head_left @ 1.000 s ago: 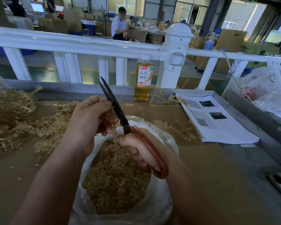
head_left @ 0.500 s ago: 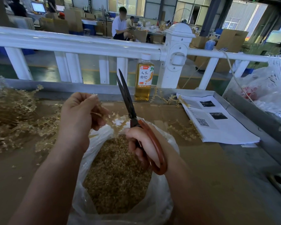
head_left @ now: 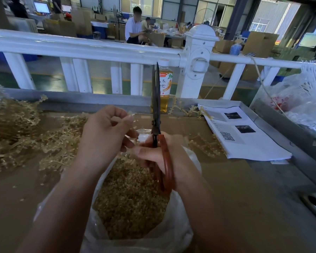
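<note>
Scissors (head_left: 156,106) swung upright at frame centre, blades shut, right hand (head_left: 153,154) clenching the red handles (head_left: 167,161); your left hand (head_left: 106,132) pinches a sprig stub (head_left: 130,114) just beside them, so reopening may nick fingers.

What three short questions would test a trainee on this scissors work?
1. True or false: the blades of the scissors are closed and point upward.
2. Which hand grips the red-brown handles? A) left hand B) right hand C) neither
3. Fill in: below the scissors stands an open plastic ___ full of small cut pieces.
Key: 1 true; 2 B; 3 bag.
</note>
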A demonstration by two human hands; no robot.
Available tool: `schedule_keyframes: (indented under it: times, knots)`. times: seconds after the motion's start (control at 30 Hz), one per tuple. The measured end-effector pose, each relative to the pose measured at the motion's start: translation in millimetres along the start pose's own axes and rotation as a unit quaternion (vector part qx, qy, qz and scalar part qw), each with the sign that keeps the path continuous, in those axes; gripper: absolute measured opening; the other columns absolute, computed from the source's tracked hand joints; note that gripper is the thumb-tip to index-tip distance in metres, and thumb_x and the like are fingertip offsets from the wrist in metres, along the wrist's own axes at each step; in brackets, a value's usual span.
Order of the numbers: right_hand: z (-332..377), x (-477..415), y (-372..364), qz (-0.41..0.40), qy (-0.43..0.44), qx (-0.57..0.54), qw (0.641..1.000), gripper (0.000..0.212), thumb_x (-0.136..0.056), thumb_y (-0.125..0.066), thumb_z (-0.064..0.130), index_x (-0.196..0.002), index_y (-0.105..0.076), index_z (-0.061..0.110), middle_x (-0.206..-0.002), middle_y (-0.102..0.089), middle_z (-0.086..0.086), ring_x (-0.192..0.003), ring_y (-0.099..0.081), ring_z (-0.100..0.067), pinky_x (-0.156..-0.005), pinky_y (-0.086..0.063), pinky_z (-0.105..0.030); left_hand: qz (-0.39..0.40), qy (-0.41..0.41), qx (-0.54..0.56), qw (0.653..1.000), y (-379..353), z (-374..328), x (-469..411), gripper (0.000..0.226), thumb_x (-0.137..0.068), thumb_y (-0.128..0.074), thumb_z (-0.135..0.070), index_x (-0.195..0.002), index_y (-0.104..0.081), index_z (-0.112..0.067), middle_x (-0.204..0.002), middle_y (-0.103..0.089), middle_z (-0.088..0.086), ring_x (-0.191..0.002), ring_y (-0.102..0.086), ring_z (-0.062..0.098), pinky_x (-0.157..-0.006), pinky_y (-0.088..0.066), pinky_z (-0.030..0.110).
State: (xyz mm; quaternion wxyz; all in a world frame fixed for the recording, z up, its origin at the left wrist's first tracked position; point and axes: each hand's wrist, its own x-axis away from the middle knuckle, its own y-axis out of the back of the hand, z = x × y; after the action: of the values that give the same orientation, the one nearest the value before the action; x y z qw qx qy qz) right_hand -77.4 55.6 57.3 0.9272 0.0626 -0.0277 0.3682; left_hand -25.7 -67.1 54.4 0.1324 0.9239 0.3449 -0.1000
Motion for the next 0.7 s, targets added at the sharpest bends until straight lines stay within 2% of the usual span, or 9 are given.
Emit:
schedule_keyframes:
  times: [0.1,0.17,0.3,0.4,0.53,0.7]
  knots:
    - [-1,-2,-2,-0.03,0.005,-0.043,0.999,0.031,-0.077,-0.067,-0.007,-0.066,-0.048,0.015,-0.067,-0.057,-0.005,-0.062,-0.056,-0.021,-0.055,-0.048,-0.026,0.006,-0.006,0.022,1.0,-3,-4,2,0.013,-0.088,-0.059,-0.011,-0.079,-0.061,-0.02,-0.07,-0.069,0.003,-0.044,-0.06,0.009,-0.041,-0.048,0.021]
    - [-2,-2,-2,-0.057,0.007,-0.08,0.995,0.029,-0.078,-0.067,-0.007,-0.07,-0.047,0.014,-0.073,-0.059,-0.009,-0.063,-0.059,-0.022,-0.05,-0.048,-0.024,-0.02,-0.014,0.017,1.0,0,-5,1,0.014,-0.088,-0.059,-0.011,-0.08,-0.061,-0.022,-0.074,-0.066,0.0,-0.047,-0.059,0.006,-0.042,-0.047,0.019]
    - [-6,-3,2,-0.09,0.042,-0.181,0.978,0.026,-0.078,-0.062,-0.013,-0.08,-0.046,0.008,-0.066,-0.063,-0.006,-0.053,-0.061,-0.014,-0.045,-0.049,-0.021,-0.03,-0.015,0.025,0.999,8,-7,-1,0.022,-0.087,-0.058,-0.013,-0.066,-0.06,-0.015,-0.053,-0.061,-0.003,-0.038,-0.048,0.006,-0.036,-0.035,0.013]
    - [-10,-5,3,-0.106,0.073,-0.203,0.971,0.028,-0.078,-0.059,-0.016,-0.086,-0.046,0.007,-0.058,-0.067,0.0,-0.052,-0.063,-0.011,-0.052,-0.052,-0.021,0.034,0.033,0.006,0.999,10,-7,0,0.029,-0.089,-0.057,-0.019,-0.061,-0.063,-0.013,-0.051,-0.063,0.002,-0.037,-0.048,0.01,-0.034,-0.032,0.015]
    - [-12,-7,5,-0.104,0.089,-0.212,0.968,0.027,-0.079,-0.059,-0.015,-0.081,-0.046,0.009,-0.058,-0.067,0.002,-0.054,-0.064,-0.01,-0.054,-0.052,-0.02,0.114,0.105,-0.019,0.988,7,-5,1,0.027,-0.09,-0.056,-0.024,-0.074,-0.067,-0.006,-0.057,-0.067,0.007,-0.04,-0.054,0.012,-0.035,-0.033,0.017]
    - [-12,-6,4,-0.073,0.096,-0.21,0.97,0.027,-0.079,-0.058,-0.014,-0.079,-0.047,0.011,-0.059,-0.067,0.003,-0.055,-0.065,-0.009,-0.052,-0.051,-0.018,0.186,0.16,-0.005,0.969,5,-7,3,0.03,-0.088,-0.056,-0.03,-0.078,-0.068,-0.005,-0.053,-0.064,0.007,-0.037,-0.053,0.012,-0.035,-0.032,0.015]
